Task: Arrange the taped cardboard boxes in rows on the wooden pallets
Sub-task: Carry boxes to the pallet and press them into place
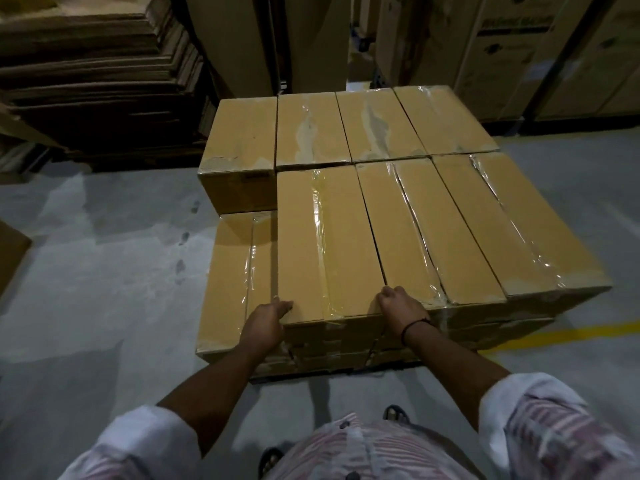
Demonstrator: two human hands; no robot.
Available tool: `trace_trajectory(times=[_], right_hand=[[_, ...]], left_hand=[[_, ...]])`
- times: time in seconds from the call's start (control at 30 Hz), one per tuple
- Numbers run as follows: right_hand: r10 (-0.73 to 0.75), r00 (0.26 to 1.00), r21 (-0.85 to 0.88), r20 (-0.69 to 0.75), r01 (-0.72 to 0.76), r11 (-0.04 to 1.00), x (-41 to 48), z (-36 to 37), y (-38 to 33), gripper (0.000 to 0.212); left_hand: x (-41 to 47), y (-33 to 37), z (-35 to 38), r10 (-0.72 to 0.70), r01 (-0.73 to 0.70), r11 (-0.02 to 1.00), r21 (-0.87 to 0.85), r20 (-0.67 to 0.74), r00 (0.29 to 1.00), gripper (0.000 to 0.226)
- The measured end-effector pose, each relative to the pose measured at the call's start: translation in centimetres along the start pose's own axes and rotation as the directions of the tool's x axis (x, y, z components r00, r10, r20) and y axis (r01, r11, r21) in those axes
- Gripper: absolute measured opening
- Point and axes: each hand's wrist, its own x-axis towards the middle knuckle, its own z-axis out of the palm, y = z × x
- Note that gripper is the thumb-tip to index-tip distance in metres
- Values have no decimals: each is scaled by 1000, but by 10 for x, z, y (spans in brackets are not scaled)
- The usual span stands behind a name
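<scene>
A long taped cardboard box (329, 237) lies on the top layer of the stack, at the left of the near row. My left hand (265, 322) grips its near left corner, thumb on top. My right hand (401, 308) grips its near right corner, fingers curled over the top edge. Two more long boxes (485, 230) lie to its right. A far row of several taped boxes (346, 129) sits behind. One layer lower at the near left lies another box (235, 271). The pallet under the stack is almost hidden; only a dark strip (311, 374) shows at the base.
Flattened cardboard sheets (97, 81) are piled at the far left. Tall cartons (519, 53) stand behind and at the far right. A yellow floor line (571, 332) runs at the right. Grey concrete floor (104, 271) lies to the left. My sandalled feet (394, 414) stand close to the stack.
</scene>
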Motion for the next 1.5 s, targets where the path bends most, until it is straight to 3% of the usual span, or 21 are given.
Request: trace_trajectory(times=[0.37, 0.67, 0.8, 1.23, 1.5], right_hand=[[5, 1000, 2, -30, -5, 1000, 11, 1, 2, 45], [-173, 985, -107, -18, 170, 980, 10, -2, 16, 54], [-212, 977, -142, -13, 208, 968, 12, -6, 19, 46], [-106, 994, -38, -25, 105, 994, 6, -16, 22, 40], [-84, 996, -60, 10, 84, 995, 2, -18, 14, 43]], left_hand=[[10, 0, -6, -4, 4, 999, -35, -10, 1000, 63], [10, 0, -3, -38, 37, 998, -48, -8, 999, 66], [7, 4, -3, -32, 32, 999, -12, -17, 999, 66], [10, 10, -9, -67, 67, 998, 1, -19, 998, 61], [9, 6, -6, -75, 74, 996, 51, 34, 997, 67]])
